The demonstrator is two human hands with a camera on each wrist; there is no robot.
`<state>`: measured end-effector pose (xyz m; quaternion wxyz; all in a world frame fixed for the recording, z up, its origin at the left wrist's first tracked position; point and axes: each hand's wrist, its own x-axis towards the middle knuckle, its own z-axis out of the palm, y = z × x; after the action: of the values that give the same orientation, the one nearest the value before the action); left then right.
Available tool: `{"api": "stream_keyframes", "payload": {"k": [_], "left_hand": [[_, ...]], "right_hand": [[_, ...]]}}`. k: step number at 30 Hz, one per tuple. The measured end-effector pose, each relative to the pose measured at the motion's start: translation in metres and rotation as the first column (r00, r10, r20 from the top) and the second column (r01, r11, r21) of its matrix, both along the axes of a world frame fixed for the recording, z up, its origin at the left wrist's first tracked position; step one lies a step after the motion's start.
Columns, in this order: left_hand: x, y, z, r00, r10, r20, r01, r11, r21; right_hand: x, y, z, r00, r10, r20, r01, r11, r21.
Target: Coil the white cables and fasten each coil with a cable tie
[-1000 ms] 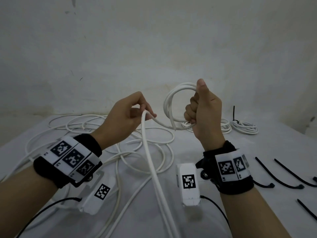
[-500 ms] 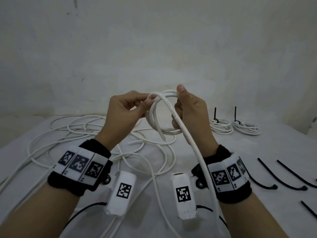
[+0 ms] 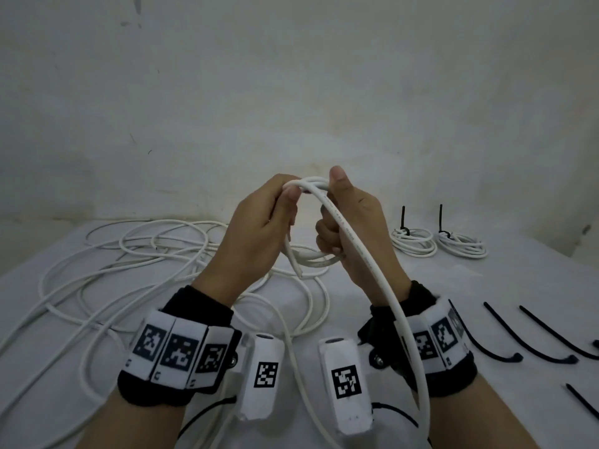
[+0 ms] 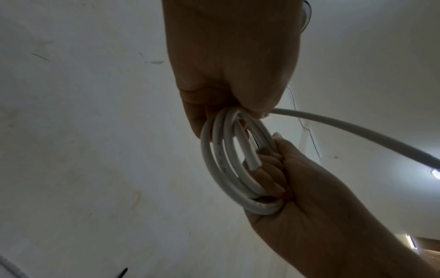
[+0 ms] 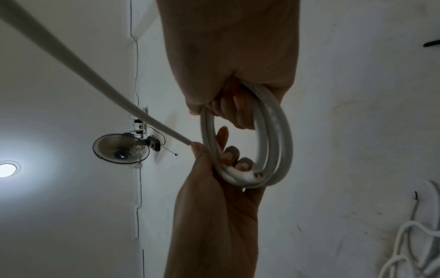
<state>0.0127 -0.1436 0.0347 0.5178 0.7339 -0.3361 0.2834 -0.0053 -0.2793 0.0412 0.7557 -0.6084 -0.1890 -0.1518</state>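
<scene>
Cable coil [image 4: 228,165] looked stiff and springy; both hands' fingers [image 5: 238,163] were curled round its loops, best gripped there.

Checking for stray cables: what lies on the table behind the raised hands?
Two tied coils stand back right, and loose white cable spreads back left. The left hand and right hand hide what lies directly behind them.

Two tied coils [image 3: 412,242] – four loose black ties [image 3: 499,339] – two hands [image 3: 259,228].

All views are dimly lit; glare is cast by a ceiling lamp [image 5: 7,168], and edges are bent by wide-angle distortion.
</scene>
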Motion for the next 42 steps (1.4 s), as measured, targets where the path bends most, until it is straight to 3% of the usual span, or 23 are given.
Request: {"api": "stream_keyframes", "payload": {"k": [6,9,15,21,25,28,31,37,42], "left_hand": [[0.007,0.006,-0.004,1.000,0.021,-0.014,-0.022,0.997,-0.068],[0.010,0.006,-0.008,0.992,0.126,0.010,-0.125,0.988,-0.093],[0.021,0.023,-0.010,0.927,0.359,0.106,-0.358,0.933,-0.035],[0.023,0.026,-0.013,0.891,0.440,0.116,-0.444,0.896,0.015],[0.023,0.028,-0.012,0.885,0.453,0.107,-0.455,0.890,-0.005],[0.021,0.026,-0.010,0.904,0.418,0.091,-0.417,0.909,-0.029],[0.019,0.023,-0.008,0.937,0.346,0.042,-0.345,0.938,-0.036],[0.017,0.019,-0.007,0.975,0.216,-0.045,-0.218,0.975,-0.034],[0.018,0.020,-0.007,0.982,0.147,-0.116,-0.157,0.984,-0.082]], "right_hand": [[0.003,0.004,-0.004,0.992,0.111,-0.063,-0.112,0.993,-0.019],[0.009,-0.004,-0.006,0.990,0.124,-0.059,-0.132,0.981,-0.143],[-0.004,-0.029,0.013,0.999,-0.025,-0.043,0.004,0.903,-0.430],[-0.029,-0.029,0.033,0.997,0.054,0.054,-0.013,0.817,-0.577],[-0.035,-0.030,0.036,0.994,0.102,0.025,-0.065,0.785,-0.616],[-0.035,-0.035,0.036,0.993,0.122,-0.008,-0.101,0.783,-0.614],[-0.033,-0.041,0.035,0.972,0.198,-0.126,-0.235,0.791,-0.565],[-0.033,-0.049,0.033,0.861,0.424,-0.279,-0.503,0.787,-0.358],[-0.036,-0.043,0.034,0.856,0.405,-0.323,-0.504,0.794,-0.340]]}}
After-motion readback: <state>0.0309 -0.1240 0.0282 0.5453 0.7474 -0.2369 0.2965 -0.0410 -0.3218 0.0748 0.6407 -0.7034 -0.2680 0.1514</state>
